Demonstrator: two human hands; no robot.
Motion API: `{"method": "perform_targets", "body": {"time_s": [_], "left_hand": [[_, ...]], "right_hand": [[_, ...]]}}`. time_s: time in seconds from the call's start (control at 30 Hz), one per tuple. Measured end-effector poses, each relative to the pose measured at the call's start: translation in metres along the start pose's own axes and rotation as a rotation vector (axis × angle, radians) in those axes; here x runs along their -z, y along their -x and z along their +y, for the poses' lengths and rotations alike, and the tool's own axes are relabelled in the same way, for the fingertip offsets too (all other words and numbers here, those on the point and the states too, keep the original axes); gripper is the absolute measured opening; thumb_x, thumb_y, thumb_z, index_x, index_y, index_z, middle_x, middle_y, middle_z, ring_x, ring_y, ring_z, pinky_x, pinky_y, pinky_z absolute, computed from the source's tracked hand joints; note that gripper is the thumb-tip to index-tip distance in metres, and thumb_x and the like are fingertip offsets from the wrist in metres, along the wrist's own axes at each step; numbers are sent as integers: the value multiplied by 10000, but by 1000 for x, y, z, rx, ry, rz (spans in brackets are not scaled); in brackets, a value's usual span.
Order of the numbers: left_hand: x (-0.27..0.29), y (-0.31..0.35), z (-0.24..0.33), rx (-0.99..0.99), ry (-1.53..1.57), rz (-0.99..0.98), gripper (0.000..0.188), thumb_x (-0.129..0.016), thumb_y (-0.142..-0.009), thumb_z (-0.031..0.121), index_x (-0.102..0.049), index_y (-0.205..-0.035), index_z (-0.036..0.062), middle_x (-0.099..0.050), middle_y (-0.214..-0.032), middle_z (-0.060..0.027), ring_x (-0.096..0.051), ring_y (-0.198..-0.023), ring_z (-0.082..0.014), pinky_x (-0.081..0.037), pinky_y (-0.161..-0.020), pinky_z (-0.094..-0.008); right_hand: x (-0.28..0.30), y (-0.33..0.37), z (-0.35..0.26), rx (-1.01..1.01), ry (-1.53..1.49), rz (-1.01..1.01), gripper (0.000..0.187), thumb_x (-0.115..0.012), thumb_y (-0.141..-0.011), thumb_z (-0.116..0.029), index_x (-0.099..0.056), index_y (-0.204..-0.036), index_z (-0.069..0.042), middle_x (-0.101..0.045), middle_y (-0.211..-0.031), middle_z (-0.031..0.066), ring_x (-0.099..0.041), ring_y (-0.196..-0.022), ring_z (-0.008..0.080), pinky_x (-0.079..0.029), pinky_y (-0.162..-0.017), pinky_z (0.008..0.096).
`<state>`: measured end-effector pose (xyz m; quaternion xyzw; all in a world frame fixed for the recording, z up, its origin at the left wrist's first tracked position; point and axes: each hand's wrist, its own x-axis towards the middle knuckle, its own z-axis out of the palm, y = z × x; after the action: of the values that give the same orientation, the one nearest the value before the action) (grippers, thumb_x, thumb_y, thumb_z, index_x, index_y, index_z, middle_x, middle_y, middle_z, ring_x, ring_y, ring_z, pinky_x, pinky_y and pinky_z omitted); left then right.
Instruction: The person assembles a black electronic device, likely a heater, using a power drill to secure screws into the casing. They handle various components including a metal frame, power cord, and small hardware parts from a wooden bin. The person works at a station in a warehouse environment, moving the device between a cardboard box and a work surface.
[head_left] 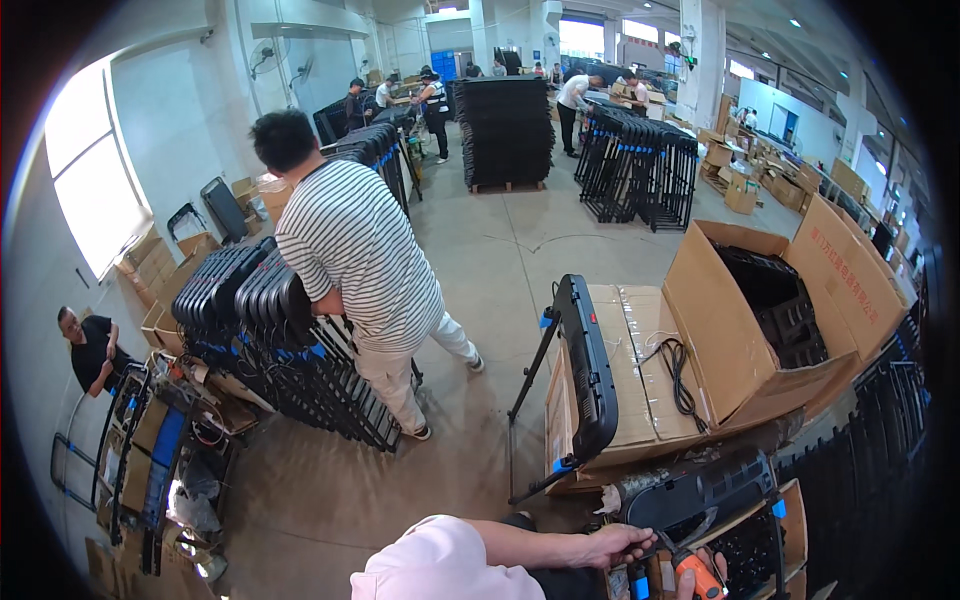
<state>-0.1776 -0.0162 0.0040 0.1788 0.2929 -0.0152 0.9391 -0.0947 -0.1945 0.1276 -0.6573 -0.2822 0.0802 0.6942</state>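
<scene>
My left hand (622, 545) reaches in from a pink sleeve at the bottom of the head view. Its fingertips are pinched together at the near edge of a black plastic housing (690, 500); whatever is between them is too small to make out. Right beside it, my right hand (718, 563) is wrapped round an orange power screwdriver (697, 577) and is partly cut off by the lower edge. The screwdriver's dark front end points toward my left fingers. Under and beside the hands is an open carton (793, 520) with many small black parts.
A large open carton (700, 300) of black parts stands on boxes ahead right, beside a coiled black cable (680, 375). A black folding frame (585, 370) stands in front. Left, a person in a striped shirt (360, 250) leans by a row of folded frames (290, 340).
</scene>
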Motion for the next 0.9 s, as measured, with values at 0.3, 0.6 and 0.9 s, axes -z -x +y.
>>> {"method": "perform_targets", "body": {"time_s": [0.3,0.6,0.9], "left_hand": [[9,-15,40,36,100,-125,249,-607,-1126,333,-697,-1169,105,-696,-889,49,-669,-718,-63,-566,-561,-207],[21,-18,35,68,195,-162,262,-627,-1112,324,-702,-1199,89,-727,-930,15,-719,-778,-89,-636,-656,-237],[17,10,24,193,113,-79,244,-610,-1123,267,-699,-1221,61,-689,-965,-4,-666,-869,-139,-576,-782,-292]], "right_hand": [[-41,-7,-11,-52,127,60,512,-858,-937,-153,-630,-1365,13,-734,-1227,190,-678,-1020,271,-570,-911,420],[-37,-4,-5,9,174,-11,479,-794,-969,-23,-587,-1393,57,-738,-1262,194,-709,-1076,257,-592,-947,378],[-30,25,-1,-196,21,70,568,-758,-894,-7,-514,-1407,7,-693,-1331,213,-650,-1294,335,-479,-1166,483]]}}
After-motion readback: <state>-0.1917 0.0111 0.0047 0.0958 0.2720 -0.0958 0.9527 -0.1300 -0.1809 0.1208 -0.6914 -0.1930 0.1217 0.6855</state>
